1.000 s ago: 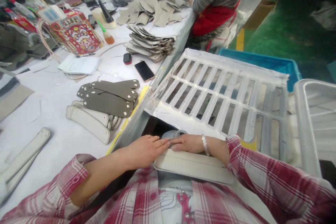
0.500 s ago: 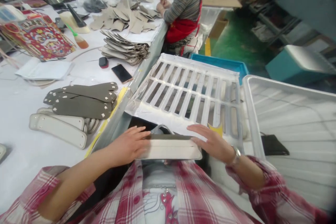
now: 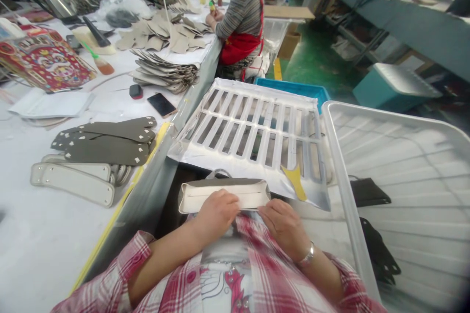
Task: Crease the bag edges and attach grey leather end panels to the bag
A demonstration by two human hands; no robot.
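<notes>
Bag (image 3: 201, 195) just ahead of the fingers (image 3: 232, 199), long side crosswise; left hand (image 3: 218, 210) nearer its middle, bunched over the near edge, grip hidden; right hand (image 3: 284, 225) pinching the near right corner.

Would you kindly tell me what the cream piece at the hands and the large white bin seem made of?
Cream piece: probably leather or imitation leather, matte, judging by its smooth, folded panels. White bin: likely plastic, slightly glossy, given its smooth, rounded rim.

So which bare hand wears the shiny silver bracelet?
The right hand, at the right end of the boxy cream piece; the left hand shows a bare wrist.
</notes>
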